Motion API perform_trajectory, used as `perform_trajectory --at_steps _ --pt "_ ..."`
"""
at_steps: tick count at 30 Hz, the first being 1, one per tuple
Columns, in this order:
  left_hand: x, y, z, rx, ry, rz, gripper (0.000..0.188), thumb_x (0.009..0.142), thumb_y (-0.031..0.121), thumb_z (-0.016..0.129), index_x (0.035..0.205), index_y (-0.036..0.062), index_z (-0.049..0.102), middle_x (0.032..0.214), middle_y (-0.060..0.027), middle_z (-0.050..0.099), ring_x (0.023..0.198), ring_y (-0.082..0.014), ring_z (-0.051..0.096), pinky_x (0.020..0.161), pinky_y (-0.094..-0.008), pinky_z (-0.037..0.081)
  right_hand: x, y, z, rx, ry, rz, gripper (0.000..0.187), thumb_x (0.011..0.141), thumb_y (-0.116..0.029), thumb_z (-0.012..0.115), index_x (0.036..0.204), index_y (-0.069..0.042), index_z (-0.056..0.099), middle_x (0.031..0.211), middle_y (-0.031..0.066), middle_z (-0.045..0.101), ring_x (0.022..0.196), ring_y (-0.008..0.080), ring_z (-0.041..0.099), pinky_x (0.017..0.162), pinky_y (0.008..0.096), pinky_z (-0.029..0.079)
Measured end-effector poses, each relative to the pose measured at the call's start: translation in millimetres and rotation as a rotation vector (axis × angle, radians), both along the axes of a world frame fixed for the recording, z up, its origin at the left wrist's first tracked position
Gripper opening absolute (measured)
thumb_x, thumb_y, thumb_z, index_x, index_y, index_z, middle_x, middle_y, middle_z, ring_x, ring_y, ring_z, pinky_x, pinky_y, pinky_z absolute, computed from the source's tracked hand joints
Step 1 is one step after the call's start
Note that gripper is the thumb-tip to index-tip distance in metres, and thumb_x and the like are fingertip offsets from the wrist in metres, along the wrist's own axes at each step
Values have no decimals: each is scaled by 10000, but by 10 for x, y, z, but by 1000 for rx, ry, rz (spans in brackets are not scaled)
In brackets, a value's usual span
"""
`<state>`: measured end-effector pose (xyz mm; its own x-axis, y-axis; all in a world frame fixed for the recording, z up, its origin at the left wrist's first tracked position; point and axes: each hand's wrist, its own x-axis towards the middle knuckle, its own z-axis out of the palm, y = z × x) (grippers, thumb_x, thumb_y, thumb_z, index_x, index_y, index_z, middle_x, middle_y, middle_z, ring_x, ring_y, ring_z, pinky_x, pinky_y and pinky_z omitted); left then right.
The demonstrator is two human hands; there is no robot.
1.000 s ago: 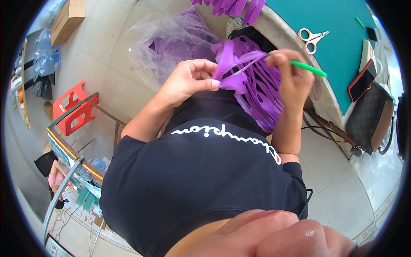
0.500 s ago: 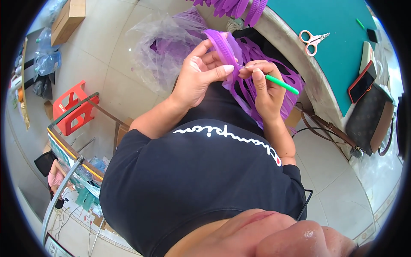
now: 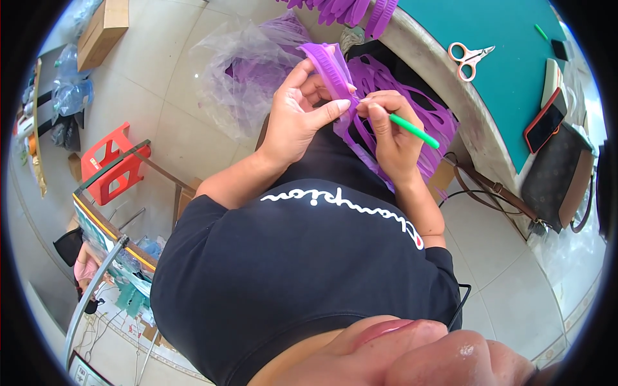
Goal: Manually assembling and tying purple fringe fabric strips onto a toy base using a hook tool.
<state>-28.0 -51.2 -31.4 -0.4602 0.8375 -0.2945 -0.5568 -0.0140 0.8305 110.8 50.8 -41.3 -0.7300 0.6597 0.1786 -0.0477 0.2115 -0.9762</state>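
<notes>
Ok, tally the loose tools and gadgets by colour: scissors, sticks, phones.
Orange-handled scissors: 1
Green sticks: 2, one in the right hand, one on the teal mat
Red-edged phone: 1
Total: 4

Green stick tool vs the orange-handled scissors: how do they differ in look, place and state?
The thin green stick tool is pinched in the right hand, its tip at the purple moulded plastic strip; the orange-handled scissors lie untouched on the teal table mat.
The stick tool is one straight rod; the scissors have two loop handles and metal blades, slightly open.
The stick tool is over the lap; the scissors sit off to the right.
Both are small hand tools.
</notes>
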Motion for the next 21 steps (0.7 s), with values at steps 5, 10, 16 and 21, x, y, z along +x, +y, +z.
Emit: perform_trajectory --at_steps 5,10,16,21 --pt "33 -90 -56 -103 93 -86 702 778 -81 628 1420 58 382 1053 -79 618 861 -106 588 839 -280 518 -6 286 -14 804 -77 -305 71 902 -55 610 891 12 632 852 137 655 721 207 644 651 301 518" --pt "-90 -415 -373 -209 -65 -239 769 770 -90 650 1454 68 335 1114 -85 601 875 -112 587 819 -286 522 277 816 316 280 20 -814 197 969 -139 536 967 43 610 877 135 661 711 173 639 669 318 537" --pt "-10 -222 -138 -34 -14 -103 797 797 -54 679 1474 58 274 1127 -69 596 916 -116 583 822 -290 522 9 333 208 -161 -173 -38 241 992 -165 492 972 39 619 949 143 679 797 139 640 754 272 518" --pt "35 -151 -38 27 114 -96 770 809 -74 660 1466 44 276 1241 -61 527 939 -107 583 864 -284 530 -25 87 20 -529 -71 200 193 877 -76 661 865 -43 472 984 117 637 873 115 567 784 250 467"
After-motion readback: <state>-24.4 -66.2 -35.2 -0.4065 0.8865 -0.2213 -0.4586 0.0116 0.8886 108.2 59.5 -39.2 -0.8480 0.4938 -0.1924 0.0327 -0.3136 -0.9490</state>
